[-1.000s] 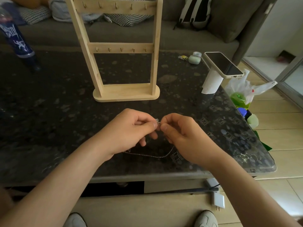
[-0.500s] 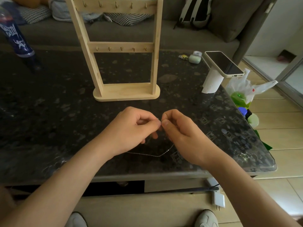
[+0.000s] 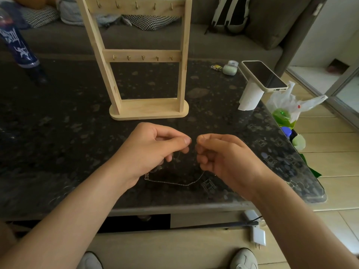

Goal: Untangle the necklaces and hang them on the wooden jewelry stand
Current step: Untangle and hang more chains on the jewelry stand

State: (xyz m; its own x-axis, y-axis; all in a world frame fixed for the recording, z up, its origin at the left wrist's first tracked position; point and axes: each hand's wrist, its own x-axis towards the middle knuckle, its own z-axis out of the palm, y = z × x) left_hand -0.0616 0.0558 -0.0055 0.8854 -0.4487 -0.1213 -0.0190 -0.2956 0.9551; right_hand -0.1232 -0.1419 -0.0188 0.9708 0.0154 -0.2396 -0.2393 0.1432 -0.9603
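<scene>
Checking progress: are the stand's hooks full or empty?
Empty. Both rows of hooks on the stand are bare; the necklace trails on the table.

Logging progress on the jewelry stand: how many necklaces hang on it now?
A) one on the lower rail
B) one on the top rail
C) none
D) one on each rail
C: every visible hook on the wooden jewelry stand is bare; the thin chain necklace is pinched between the left hand and right hand.

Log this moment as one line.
left hand: pinches necklace | right hand: pinches necklace | necklace: sags onto table | wooden stand: hooks bare
</scene>
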